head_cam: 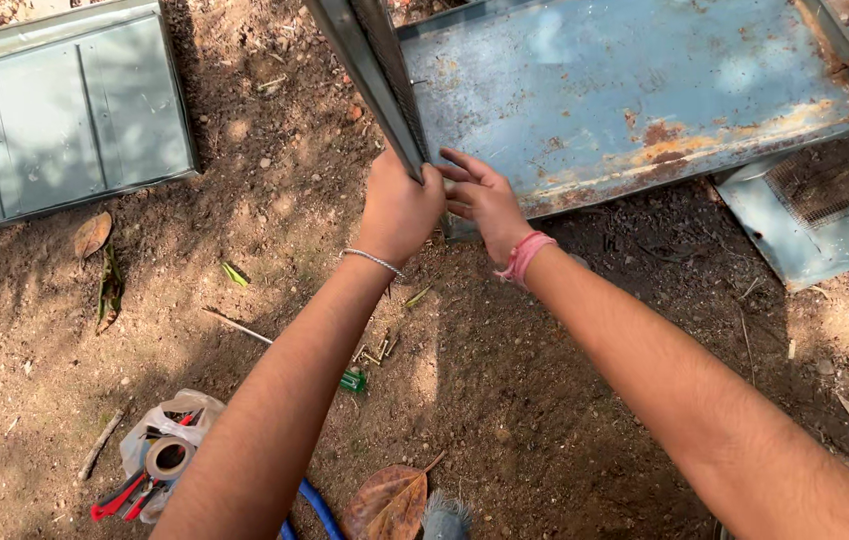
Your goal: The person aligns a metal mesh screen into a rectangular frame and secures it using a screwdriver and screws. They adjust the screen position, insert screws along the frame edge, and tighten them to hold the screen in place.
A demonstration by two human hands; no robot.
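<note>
Nearest the camera, on the bare dirt ground (504, 400), lie a dry brown leaf (389, 503), a bit of blue hose (316, 510) and a clear plastic bag (169, 440) that holds a roll of tape (168, 457) and red-handled tools (119, 495). A little farther up, between the two forearms, a small green piece (352, 381) and a few loose screws (376, 350) rest on the soil. The left hand (399, 210), with a thin silver bracelet (372, 260) at the wrist, has its grip wrapped tight around the lower end of a long grey metal strip (369, 60), which stands tilted and runs up out of the top of the view. Just beside it, the right hand (484, 200), with a pink band (524, 256) on the wrist, has its fingers spread and loose, the fingertips touching the strip and the left hand, pinching nothing that can be seen. Beyond the hands a worn blue metal panel (634, 90) with rust patches lies flat on the ground, its near corner right by the hands. A smaller blue frame with mesh (814, 215) sits to its right, and a grey-green metal panel (54, 120) lies well apart to the far left.
</note>
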